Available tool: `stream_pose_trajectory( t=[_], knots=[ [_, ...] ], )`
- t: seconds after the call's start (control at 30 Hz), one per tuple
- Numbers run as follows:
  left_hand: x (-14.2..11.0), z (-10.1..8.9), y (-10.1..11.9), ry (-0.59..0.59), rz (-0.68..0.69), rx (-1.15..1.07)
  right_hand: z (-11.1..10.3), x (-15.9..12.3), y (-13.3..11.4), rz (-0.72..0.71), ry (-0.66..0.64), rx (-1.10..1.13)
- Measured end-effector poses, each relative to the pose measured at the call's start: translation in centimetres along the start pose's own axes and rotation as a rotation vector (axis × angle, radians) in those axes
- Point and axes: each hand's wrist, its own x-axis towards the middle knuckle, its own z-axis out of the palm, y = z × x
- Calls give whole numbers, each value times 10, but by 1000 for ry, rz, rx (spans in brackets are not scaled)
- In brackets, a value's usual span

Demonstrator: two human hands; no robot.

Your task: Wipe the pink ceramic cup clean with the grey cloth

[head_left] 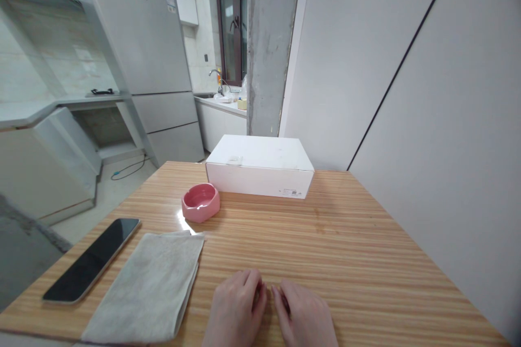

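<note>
One cloth (148,287) is lying flat on the counter (345,249), just beside the left hand (238,306), on its left. It is looking grey-beige and matte, folded into a rough oblong, with stacked layers showing along its right side.

Two hands are resting near the counter's front, close together but with a narrow gap. The fingers (253,279) of both are curling inward and loosely closing; I am not able to tell whether anything is sitting inside the left hand or the right hand (307,312).

One phone (93,261) is lying left of the cloth, its black screen facing up. One pink bowl (200,212), glossy and many-sided, is standing beyond the cloth. One white box (260,173) is sitting at the back, a small label showing on its front face.

The phone is lying along the counter's left edge, and the cloth is reaching down to the front edge. The right edge is running along a white wall (407,135). Broad striped wood is stretching between the hands and the box, and from the right hand to that wall. Behind, one fridge (134,32) is standing.
</note>
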Motion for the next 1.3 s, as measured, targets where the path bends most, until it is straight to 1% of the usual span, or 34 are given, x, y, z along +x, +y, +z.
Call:
stream_pose_trajectory(
  t=[0.37, 0.5, 0.67, 0.93, 1.13, 1.3],
  knots=[
    [0, -4, 3, 17, 8, 18, -1, 0, 1, 2, -18, 3],
    [0, -4, 3, 13, 1, 28, -2, 2, 0, -11, -2, 0],
    [1, -4, 3, 5, -3, 25, -2, 3, -1, -15, 22, -12],
    [0, -5, 3, -20, -2, 31, -2, 1, -1, -8, 7, -2],
    [0, -6, 3, -52, 32, 46, -4, 1, -2, -2, -11, 11],
    [0, -6, 3, -53, 27, 53, -4, 2, -1, -5, -10, 13]
  ],
)
